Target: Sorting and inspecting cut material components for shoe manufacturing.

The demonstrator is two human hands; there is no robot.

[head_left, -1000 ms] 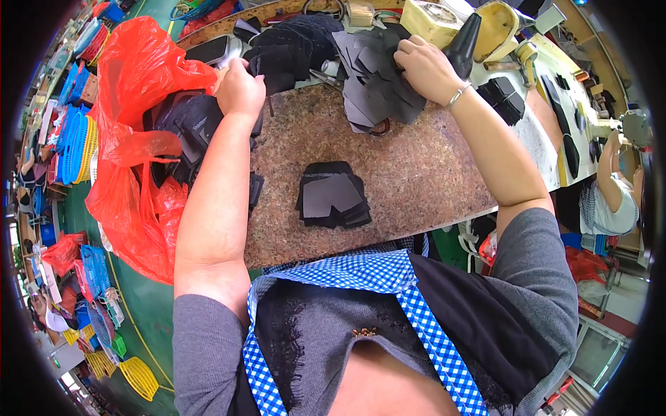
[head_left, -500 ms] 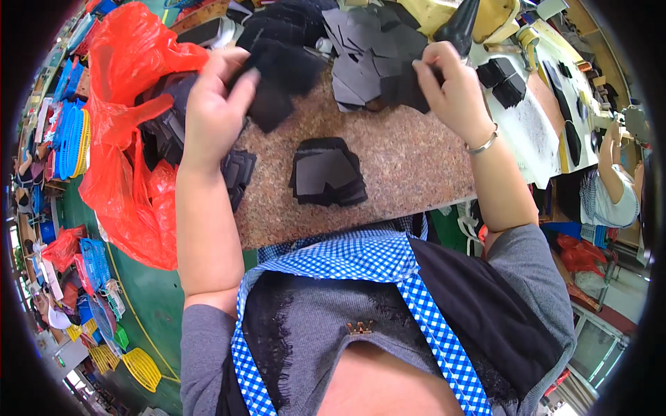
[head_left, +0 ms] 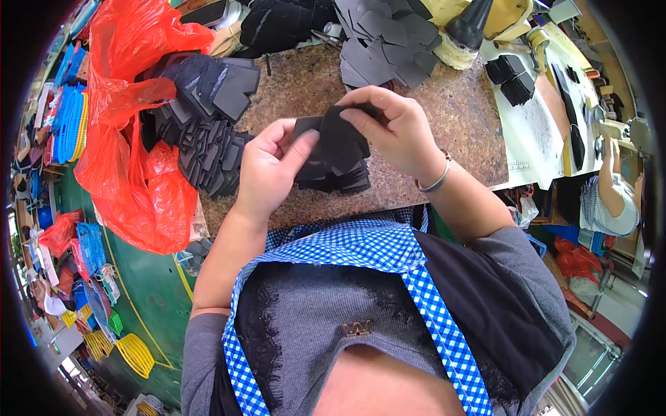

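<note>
My left hand (head_left: 274,163) pinches a flat dark piece (head_left: 309,128) between thumb and fingers. Another dark cut piece (head_left: 340,142) is gripped by my right hand (head_left: 395,128), and the two pieces overlap in front of me. Just beneath them, a small stack of black pieces (head_left: 340,182) lies on the speckled tabletop (head_left: 444,170), partly hidden by what I hold. Whether the pieces are leather or a synthetic sheet I cannot tell. A fanned heap of dark pieces (head_left: 208,149) spreads beside my left forearm. Beyond my hands lies a pile of grey pieces (head_left: 388,45).
A red plastic bag (head_left: 132,125) hangs at the table's left edge. At the far right stand a black cone (head_left: 472,24) and a hammer-like tool (head_left: 535,45). A bundle of black pieces (head_left: 511,78) rests on white paper. Another person (head_left: 610,194) works at right.
Both hands have come from the far piles toward me and closer together, over the small stack. The left hand no longer covers the far black pieces.
</note>
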